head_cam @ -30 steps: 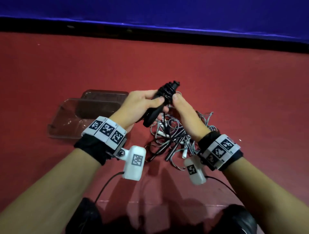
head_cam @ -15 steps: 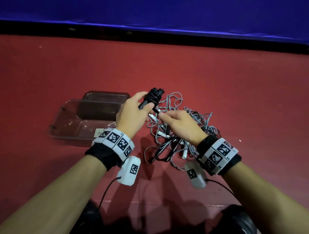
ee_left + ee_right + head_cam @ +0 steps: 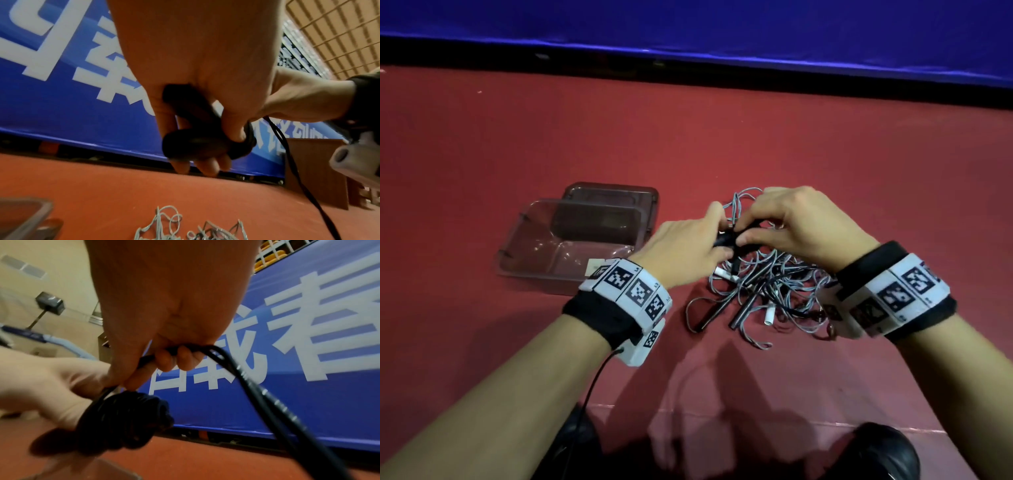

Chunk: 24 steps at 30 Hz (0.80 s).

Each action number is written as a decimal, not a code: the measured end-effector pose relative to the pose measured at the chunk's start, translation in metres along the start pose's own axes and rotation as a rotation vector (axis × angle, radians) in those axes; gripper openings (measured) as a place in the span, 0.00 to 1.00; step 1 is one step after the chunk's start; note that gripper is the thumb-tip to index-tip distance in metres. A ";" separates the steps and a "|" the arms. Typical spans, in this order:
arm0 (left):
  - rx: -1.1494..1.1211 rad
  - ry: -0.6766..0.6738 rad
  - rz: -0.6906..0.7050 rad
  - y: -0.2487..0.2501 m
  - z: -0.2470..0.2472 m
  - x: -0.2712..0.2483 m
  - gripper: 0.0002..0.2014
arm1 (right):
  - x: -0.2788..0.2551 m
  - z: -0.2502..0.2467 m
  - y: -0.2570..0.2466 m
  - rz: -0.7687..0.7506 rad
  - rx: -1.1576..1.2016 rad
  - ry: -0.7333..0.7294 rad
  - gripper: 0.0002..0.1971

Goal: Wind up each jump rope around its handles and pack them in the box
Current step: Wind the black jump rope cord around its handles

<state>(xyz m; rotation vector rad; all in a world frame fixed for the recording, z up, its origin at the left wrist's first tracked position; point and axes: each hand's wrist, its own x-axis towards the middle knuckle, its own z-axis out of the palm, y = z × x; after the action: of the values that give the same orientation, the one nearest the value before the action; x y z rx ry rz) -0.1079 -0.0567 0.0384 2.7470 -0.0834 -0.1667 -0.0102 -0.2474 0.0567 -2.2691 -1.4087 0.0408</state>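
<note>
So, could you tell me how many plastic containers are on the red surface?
2: a clear box left of the left hand, and a darker tray right behind it.

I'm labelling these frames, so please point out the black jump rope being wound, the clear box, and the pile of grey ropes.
black jump rope point(image 3: 123, 420), right wrist view, on its wound coils
clear box point(image 3: 530, 240), head view, on its left wall
grey ropes point(image 3: 767, 294), head view, mid-pile

Both hands meet at centre, above the rope pile point(image 3: 763, 291); left hand point(image 3: 681, 250) at 9 o'clock of the wound rope bundle point(image 3: 726, 238), right hand point(image 3: 794, 226) at 3 o'clock. Box point(image 3: 544, 253) on the floor point(image 3: 825, 144) at 9 o'clock of the pile, lid point(image 3: 613, 197) behind it; banner point(image 3: 722, 24) along 12 o'clock.
</note>
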 end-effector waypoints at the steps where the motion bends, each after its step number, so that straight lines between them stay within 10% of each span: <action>1: 0.015 -0.040 0.026 0.002 -0.002 -0.001 0.17 | 0.000 0.000 0.002 -0.007 0.060 0.012 0.14; 9: -0.116 -0.153 0.037 0.000 -0.014 -0.003 0.17 | -0.006 0.019 0.006 0.235 0.700 0.016 0.19; 15: 0.015 -0.196 0.085 -0.001 -0.030 -0.011 0.17 | -0.019 0.044 0.012 0.438 0.971 -0.424 0.21; 24: 0.195 -0.098 0.199 0.011 -0.035 -0.016 0.16 | -0.026 0.058 0.011 0.609 1.524 -0.492 0.10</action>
<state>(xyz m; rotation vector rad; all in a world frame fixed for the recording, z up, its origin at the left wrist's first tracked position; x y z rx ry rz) -0.1196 -0.0525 0.0767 2.9000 -0.4191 -0.2505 -0.0288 -0.2519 -0.0048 -1.2061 -0.3599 1.3868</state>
